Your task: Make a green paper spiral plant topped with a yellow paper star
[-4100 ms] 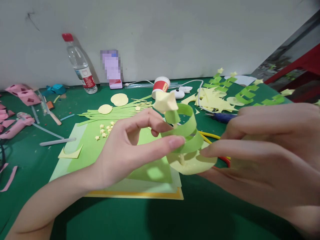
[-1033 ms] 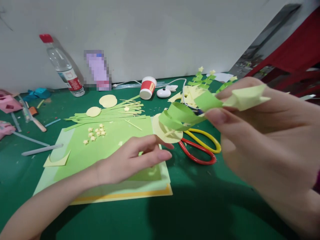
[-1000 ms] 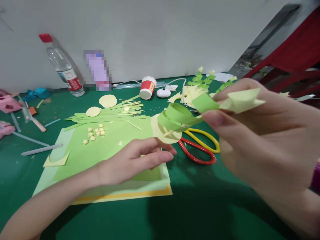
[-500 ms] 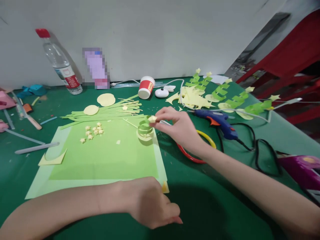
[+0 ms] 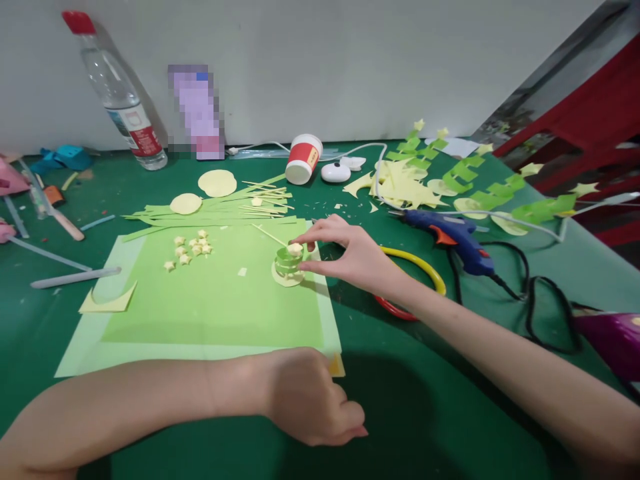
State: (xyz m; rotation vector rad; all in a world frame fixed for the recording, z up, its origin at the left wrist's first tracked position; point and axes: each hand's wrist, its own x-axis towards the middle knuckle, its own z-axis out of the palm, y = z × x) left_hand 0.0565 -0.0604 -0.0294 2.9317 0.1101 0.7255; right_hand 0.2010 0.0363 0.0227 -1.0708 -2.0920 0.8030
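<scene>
Pinch on the spiral paper tree [image 5: 289,265]

Nearest the camera, the left hand [image 5: 313,400] lies on the green mat [image 5: 425,427] curled into a loose fist, nothing visible inside it, just beside the near right corner of the stacked green sheets [image 5: 215,307]. Farther in, the spiral paper tree stands upright near the sheets' far right edge, on its pale yellow base. The right hand [image 5: 353,257] reaches in from the right, thumb and forefinger closed narrowly on the small yellow star at the tree's top. Under that wrist lie the scissors [image 5: 425,270], red and yellow handled. To the left on the sheets sits a cluster of tiny stars [image 5: 190,250]. Beyond come cut paper strips [image 5: 210,217], a blue glue gun [image 5: 457,233] to the right, two yellow discs [image 5: 217,183], a tipped paper cup [image 5: 303,160], and a water bottle [image 5: 117,100] against the wall.
</scene>
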